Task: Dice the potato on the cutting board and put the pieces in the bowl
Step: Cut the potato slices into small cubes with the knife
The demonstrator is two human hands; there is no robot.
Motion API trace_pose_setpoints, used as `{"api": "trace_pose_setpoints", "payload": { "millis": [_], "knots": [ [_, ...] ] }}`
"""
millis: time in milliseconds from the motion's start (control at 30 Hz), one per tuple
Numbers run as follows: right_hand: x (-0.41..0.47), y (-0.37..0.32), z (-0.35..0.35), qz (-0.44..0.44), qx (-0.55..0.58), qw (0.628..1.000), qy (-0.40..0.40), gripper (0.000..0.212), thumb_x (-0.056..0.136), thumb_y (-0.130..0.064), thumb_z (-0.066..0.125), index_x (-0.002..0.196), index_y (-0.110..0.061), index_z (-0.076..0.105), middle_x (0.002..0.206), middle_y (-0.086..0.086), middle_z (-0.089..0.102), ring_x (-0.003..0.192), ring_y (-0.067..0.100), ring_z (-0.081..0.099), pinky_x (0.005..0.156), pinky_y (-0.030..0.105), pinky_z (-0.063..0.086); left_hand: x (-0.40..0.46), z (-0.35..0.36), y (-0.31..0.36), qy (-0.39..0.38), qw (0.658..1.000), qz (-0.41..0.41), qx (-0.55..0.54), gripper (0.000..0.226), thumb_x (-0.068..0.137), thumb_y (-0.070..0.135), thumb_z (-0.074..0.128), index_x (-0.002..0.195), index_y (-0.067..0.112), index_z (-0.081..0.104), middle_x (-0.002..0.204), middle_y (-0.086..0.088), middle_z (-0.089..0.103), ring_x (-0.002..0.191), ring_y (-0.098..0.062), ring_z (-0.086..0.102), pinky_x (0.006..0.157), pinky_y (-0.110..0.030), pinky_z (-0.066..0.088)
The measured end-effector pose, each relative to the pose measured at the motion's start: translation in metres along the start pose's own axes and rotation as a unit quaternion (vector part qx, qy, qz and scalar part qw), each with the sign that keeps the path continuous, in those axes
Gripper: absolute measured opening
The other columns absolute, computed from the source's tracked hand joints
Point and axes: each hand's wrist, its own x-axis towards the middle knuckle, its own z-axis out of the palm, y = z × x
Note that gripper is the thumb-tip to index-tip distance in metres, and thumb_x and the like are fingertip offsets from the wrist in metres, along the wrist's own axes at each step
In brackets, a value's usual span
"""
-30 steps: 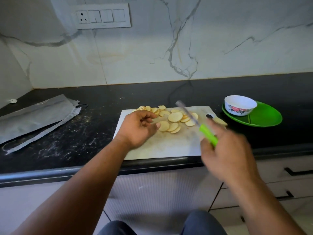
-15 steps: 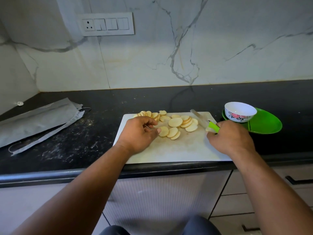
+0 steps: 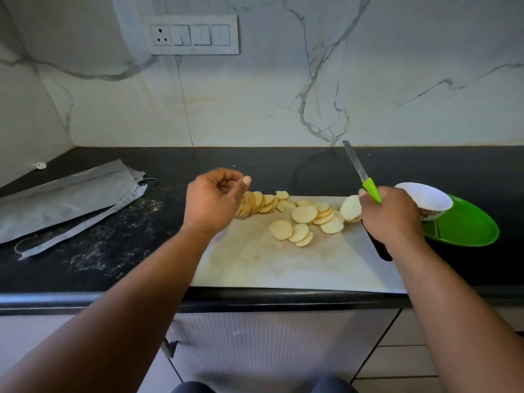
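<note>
Head view: right hand (image 3: 392, 219) gripping a knife (image 3: 361, 173) by its green handle, fingers curled round it, blade raised and pointing up and away toward the marble wall. Just left of that hand, touching its knuckles or nearly so, one large potato slice (image 3: 351, 207) standing on edge; cannot tell whether pinched by the same hand or merely leaning. Further left of the right hand, flat round potato slices (image 3: 304, 214) scattered in overlapping groups on the white cutting board (image 3: 283, 265), none yet diced. Just behind and right of the right hand, a white bowl (image 3: 425, 198) with a flowered side, partly hidden by the knuckles, sitting on a green plate (image 3: 465, 225) reaching out to the right.

Left hand (image 3: 214, 202) lifted above the board's far left corner, fingers loosely curled with the thumb tip sticking up, gripping nothing visible. Immediately right of it and partly under it, a fanned row of slices (image 3: 259, 204) leaning against one another. Well left of the left hand, a grey cloth bag (image 3: 65, 197) lying flat on the black counter (image 3: 85, 262), pale smears on the counter between the two. Above and behind the left hand, a switch panel (image 3: 194, 34) on the wall
</note>
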Motion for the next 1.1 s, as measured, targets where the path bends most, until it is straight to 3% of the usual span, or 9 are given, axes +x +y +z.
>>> {"api": "trace_pose_setpoints", "payload": {
  "millis": [133, 267, 333, 467, 600, 733, 867, 1000, 1100],
  "knots": [
    [0.022, 0.001, 0.027, 0.147, 0.117, 0.981, -0.051, 0.033, 0.088, -0.042, 0.058, 0.076, -0.012, 0.067, 0.074, 0.012, 0.069, 0.076, 0.035, 0.069, 0.072, 0.046, 0.057, 0.02, 0.013, -0.007, -0.116, 0.99, -0.068, -0.038, 0.048, 0.099, 0.058, 0.054, 0.133, 0.026, 0.063, 0.113, 0.017, 0.066, 0.1, 0.002, 0.061, 0.078, -0.01, 0.043],
    [0.027, -0.017, 0.043, 0.105, 0.091, 0.989, -0.059, 0.028, 0.095, -0.034, 0.054, 0.089, -0.011, 0.069, 0.087, 0.008, 0.068, 0.086, 0.031, 0.064, 0.077, 0.037, 0.051, 0.034, 0.023, -0.015, -0.181, 0.977, -0.107, -0.026, 0.096, 0.08, 0.093, 0.033, 0.143, 0.024, 0.058, 0.138, 0.004, 0.063, 0.128, -0.014, 0.056, 0.113, -0.04, 0.042],
    [0.022, -0.026, 0.054, 0.073, 0.112, 0.989, -0.066, 0.023, 0.098, -0.031, 0.05, 0.1, -0.017, 0.068, 0.092, 0.003, 0.065, 0.089, 0.026, 0.06, 0.078, 0.034, 0.048, 0.036, 0.023, -0.018, -0.197, 0.974, -0.109, -0.025, 0.117, 0.065, 0.105, 0.027, 0.148, 0.027, 0.054, 0.147, 0.004, 0.059, 0.136, -0.016, 0.052, 0.119, -0.045, 0.038],
    [0.022, -0.037, 0.074, 0.026, 0.131, 0.989, -0.062, 0.026, 0.1, -0.03, 0.047, 0.113, -0.018, 0.067, 0.098, -0.001, 0.061, 0.092, 0.019, 0.056, 0.08, 0.031, 0.043, 0.035, 0.022, -0.024, -0.18, 0.976, -0.102, -0.068, 0.1, 0.076, 0.097, 0.027, 0.141, 0.029, 0.06, 0.139, 0.009, 0.063, 0.133, -0.013, 0.055, 0.118, -0.046, 0.04],
    [0.022, -0.055, 0.087, 0.017, 0.133, 0.987, -0.091, 0.026, 0.101, -0.034, 0.047, 0.107, -0.018, 0.067, 0.095, -0.001, 0.063, 0.09, 0.02, 0.057, 0.076, 0.031, 0.041, 0.038, 0.02, -0.028, -0.169, 0.975, -0.108, -0.094, 0.105, 0.071, 0.103, 0.027, 0.139, 0.031, 0.062, 0.134, 0.013, 0.065, 0.13, -0.01, 0.057, 0.116, -0.045, 0.042],
    [0.013, -0.077, 0.104, 0.033, 0.159, 0.983, -0.087, 0.024, 0.101, -0.036, 0.048, 0.095, -0.02, 0.066, 0.088, -0.002, 0.063, 0.08, 0.013, 0.057, 0.061, 0.027, 0.038, 0.041, 0.015, -0.029, -0.181, 0.973, -0.101, -0.099, 0.107, 0.069, 0.103, 0.028, 0.14, 0.03, 0.061, 0.137, 0.011, 0.064, 0.131, -0.011, 0.056, 0.117, -0.046, 0.042],
    [-0.002, -0.101, 0.124, 0.047, 0.189, 0.978, -0.075, 0.023, 0.099, -0.033, 0.05, 0.099, -0.019, 0.069, 0.096, -0.001, 0.066, 0.089, 0.019, 0.06, 0.077, 0.032, 0.046, 0.041, 0.013, -0.032, -0.197, 0.972, -0.083, -0.097, 0.091, 0.083, 0.092, 0.03, 0.14, 0.028, 0.062, 0.137, 0.009, 0.064, 0.131, -0.01, 0.057, 0.118, -0.048, 0.041],
    [-0.015, -0.121, 0.137, 0.04, 0.198, 0.976, -0.079, 0.024, 0.099, -0.033, 0.049, 0.097, -0.019, 0.068, 0.092, -0.001, 0.067, 0.087, 0.019, 0.061, 0.075, 0.032, 0.047, 0.042, 0.012, -0.039, -0.209, 0.972, -0.067, -0.08, 0.099, 0.073, 0.099, 0.031, 0.139, 0.032, 0.062, 0.139, 0.01, 0.064, 0.13, -0.011, 0.057, 0.116, -0.047, 0.043],
    [-0.019, -0.124, 0.138, 0.055, 0.223, 0.968, -0.104, 0.024, 0.098, -0.035, 0.049, 0.091, -0.02, 0.067, 0.087, -0.002, 0.067, 0.084, 0.019, 0.062, 0.072, 0.033, 0.05, 0.046, 0.009, -0.048, -0.207, 0.972, -0.06, -0.091, 0.089, 0.077, 0.094, 0.034, 0.135, 0.033, 0.065, 0.131, 0.011, 0.068, 0.126, -0.011, 0.061, 0.113, -0.049, 0.046]
  ]
}}
